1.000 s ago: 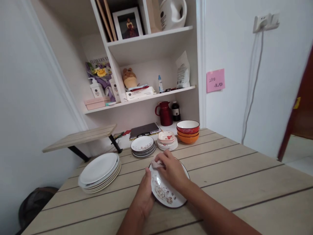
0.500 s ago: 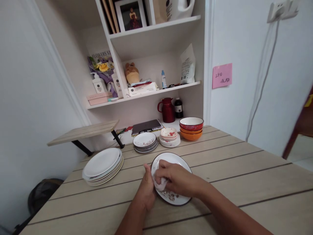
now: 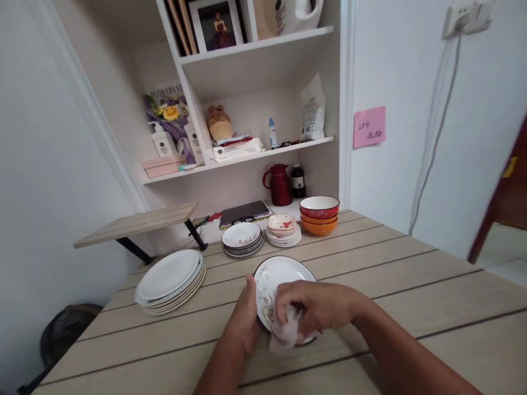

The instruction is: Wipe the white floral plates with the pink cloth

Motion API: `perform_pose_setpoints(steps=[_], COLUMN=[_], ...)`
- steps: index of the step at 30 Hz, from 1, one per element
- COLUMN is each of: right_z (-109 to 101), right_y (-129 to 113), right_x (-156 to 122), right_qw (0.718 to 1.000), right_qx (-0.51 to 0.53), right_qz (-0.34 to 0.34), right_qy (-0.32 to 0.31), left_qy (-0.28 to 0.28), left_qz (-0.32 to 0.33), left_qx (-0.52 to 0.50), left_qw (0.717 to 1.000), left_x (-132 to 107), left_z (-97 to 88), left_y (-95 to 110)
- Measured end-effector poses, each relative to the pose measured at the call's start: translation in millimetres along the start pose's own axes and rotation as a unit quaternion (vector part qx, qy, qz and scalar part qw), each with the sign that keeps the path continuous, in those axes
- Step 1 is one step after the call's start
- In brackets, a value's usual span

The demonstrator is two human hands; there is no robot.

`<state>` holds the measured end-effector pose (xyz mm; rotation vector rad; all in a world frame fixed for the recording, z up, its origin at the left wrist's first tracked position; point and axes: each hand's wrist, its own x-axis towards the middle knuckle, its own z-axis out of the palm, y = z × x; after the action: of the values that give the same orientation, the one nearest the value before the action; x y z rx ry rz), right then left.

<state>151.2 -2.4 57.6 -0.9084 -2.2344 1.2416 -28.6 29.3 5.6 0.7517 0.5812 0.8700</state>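
Observation:
A white plate (image 3: pixel 284 269) with a dark rim and a brown floral pattern is in front of me, near the table's middle. My left hand (image 3: pixel 246 318) holds its left edge, thumb up along the rim and fingers mostly hidden. Bunched in the closed fingers of my right hand (image 3: pixel 317 307) is a thin white cloth (image 3: pixel 285 334), possibly a wipe. It presses on the lower part of the plate, covering some of the pattern, and is slightly blurred.
Behind the plate stand a stack of patterned plates (image 3: pixel 242 236), small dishes (image 3: pixel 283 225) on saucers, and stacked bowls (image 3: pixel 319 214). Larger white plates (image 3: pixel 168 274) are piled at left, by a low wooden stand (image 3: pixel 135 222). A red jug (image 3: pixel 281 186) stands farther back.
My right hand and the cloth have moved down and right across the plate, from its left side to its lower edge. My left hand stays at the rim. The view has shifted slightly.

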Motion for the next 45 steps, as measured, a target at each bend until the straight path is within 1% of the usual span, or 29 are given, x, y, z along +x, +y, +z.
perform_pose_setpoints(steps=[1, 3, 5, 6, 8, 11, 15, 17, 19, 21, 22, 23, 25, 27, 28, 29, 31, 33, 35, 36, 38, 40, 42, 44, 45], right_z=[-1, -2, -2, -2, -3, -4, -2, -1, 0, 0, 1, 2, 6, 9, 10, 10, 6, -2, -10, -13, -15, -14, -11, -7, -5], right_y=[0, 0, 3, 5, 11, 20, 25, 24, 23, 23, 23, 24, 24, 24, 24, 23, 23, 25, 28, 29, 31, 32, 32, 32, 32], right_x=[1, 4, 7, 9, 11, 13, 16, 18, 20, 21, 22, 23, 25, 27, 29, 29, 29, 25, 19, 16, 10, 6, 5, 8, 10], right_qw=[0.997, 0.977, 0.949, 0.939, 0.929, 0.924, 0.932, 0.938, 0.938, 0.924, 0.914, 0.908, 0.909, 0.914, 0.911, 0.906, 0.888, 0.866, 0.852, 0.853, 0.871, 0.892, 0.906, 0.919, 0.923], right_qx=[0.062, 0.171, 0.234, 0.249, 0.267, 0.271, 0.242, 0.203, 0.111, -0.025, -0.087, -0.137, -0.195, -0.233, -0.254, -0.273, -0.306, -0.328, -0.342, -0.346, -0.349, -0.350, -0.346, -0.327, -0.312], right_qz=[0.014, 0.032, 0.033, 0.032, 0.035, 0.047, 0.054, 0.061, 0.058, 0.034, 0.017, -0.001, -0.027, -0.035, -0.032, -0.022, 0.009, 0.047, 0.087, 0.104, 0.125, 0.129, 0.121, 0.103, 0.093], right_qy=[0.031, 0.124, 0.207, 0.233, 0.254, 0.264, 0.263, 0.274, 0.322, 0.380, 0.396, 0.397, 0.367, 0.331, 0.323, 0.323, 0.344, 0.376, 0.387, 0.376, 0.321, 0.256, 0.212, 0.197, 0.204], left_qy=[-0.003, -0.011, -0.016, -0.015, -0.011, -0.014, -0.018, -0.016, -0.011, -0.010, -0.011, -0.012, -0.015, -0.016, -0.016, -0.014, -0.003, 0.016, 0.042, 0.052, 0.067, 0.070, 0.070, 0.068, 0.065], left_qz=[0.001, 0.005, 0.012, 0.014, 0.013, 0.011, 0.018, 0.021, 0.021, 0.022, 0.021, 0.021, 0.022, 0.029, 0.034, 0.039, 0.047, 0.054, 0.060, 0.061, 0.063, 0.068, 0.073, 0.076, 0.076], left_qx=[0.001, 0.001, -0.001, -0.001, -0.002, -0.001, 0.005, 0.008, 0.007, 0.003, 0.002, 0.002, 0.003, 0.000, -0.002, -0.004, -0.008, -0.012, -0.018, -0.022, -0.033, -0.046, -0.058, -0.063, -0.063], left_qw=[1.000, 1.000, 1.000, 1.000, 1.000, 1.000, 1.000, 1.000, 1.000, 1.000, 1.000, 1.000, 1.000, 0.999, 0.999, 0.999, 0.999, 0.998, 0.997, 0.997, 0.995, 0.994, 0.993, 0.993, 0.993], left_x=[0, 1, 2, 3, 4, 4, 5, 5, 5, 5, 6, 6, 7, 7, 7, 6, 5, 3, 2, 2, 3, 4, 5, 6, 6], left_z=[0.2, 1.1, 1.9, 2.0, 1.4, -0.4, -2.4, -3.2, -4.4, -5.7, -6.4, -6.9, -7.2, -6.3, -5.5, -4.5, -2.3, -0.5, 0.5, 0.6, 0.3, -0.7, -1.9, -3.0, -3.3], left_y=[0, 0, 0, 0, 0, -2, -3, -3, -3, -3, -3, -3, -3, -3, -3, -3, -2, -2, -1, 0, 1, 1, 1, 1, 1])
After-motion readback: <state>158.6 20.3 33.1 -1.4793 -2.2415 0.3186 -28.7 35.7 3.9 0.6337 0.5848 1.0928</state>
